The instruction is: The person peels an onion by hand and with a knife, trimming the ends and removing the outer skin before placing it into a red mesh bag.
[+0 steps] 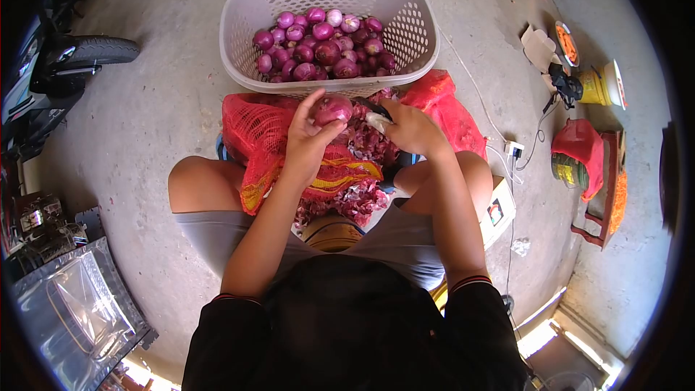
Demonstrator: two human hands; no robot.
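Observation:
My left hand (pixel 307 143) is closed round a red onion (pixel 333 109), fingers behind it and thumb in front. Close to the onion's right side, my right hand (pixel 418 130) grips a small knife (pixel 372 106) with a dark blade; the fingers hide most of its handle. Something white (pixel 378 123) covers the right thumb. Loose onion skins (pixel 362 143) lie in a heap below both hands. A red mesh bag (pixel 250 127) spreads under my left forearm. Beyond the hands stands a grey plastic basket (pixel 235 32) with several purple onions (pixel 327 52) inside.
More red mesh (pixel 441 112) lies by my right knee. A motorcycle wheel (pixel 98 50) is at the left. A power socket block (pixel 514 150) with cables sits on the concrete floor (pixel 145 145). A yellow bucket (pixel 595 87) and a red stool (pixel 604 224) stand right.

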